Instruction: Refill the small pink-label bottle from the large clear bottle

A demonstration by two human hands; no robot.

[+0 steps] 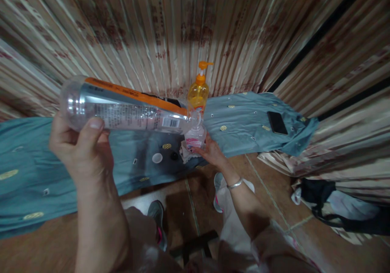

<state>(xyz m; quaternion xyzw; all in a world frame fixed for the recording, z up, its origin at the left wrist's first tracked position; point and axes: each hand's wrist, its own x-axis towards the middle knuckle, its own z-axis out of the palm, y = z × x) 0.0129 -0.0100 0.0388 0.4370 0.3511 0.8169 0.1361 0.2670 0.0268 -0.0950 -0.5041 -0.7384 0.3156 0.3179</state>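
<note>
My left hand (pixel 81 143) grips the base of a large clear plastic bottle (pixel 131 110) with an orange and grey label. The bottle lies almost level in the air, its neck pointing right at the mouth of a small clear bottle (pixel 196 137) with a pink label. Around that small bottle my right hand (pixel 211 151) is closed, a silver bangle on the wrist. A crumpled pale cloth (pixel 185 154) is beside the small bottle's lower part. Whether liquid passes between the two mouths I cannot tell.
Behind stands a yellow pump bottle (pixel 198 94). A white cap (pixel 157 158) and a small black cap (pixel 174 156) lie on the blue-green cloth (pixel 243 126), with a phone (pixel 277 122) farther right. Curtains (pixel 137 33) hang behind; a dark bag (pixel 350 212) rests at lower right.
</note>
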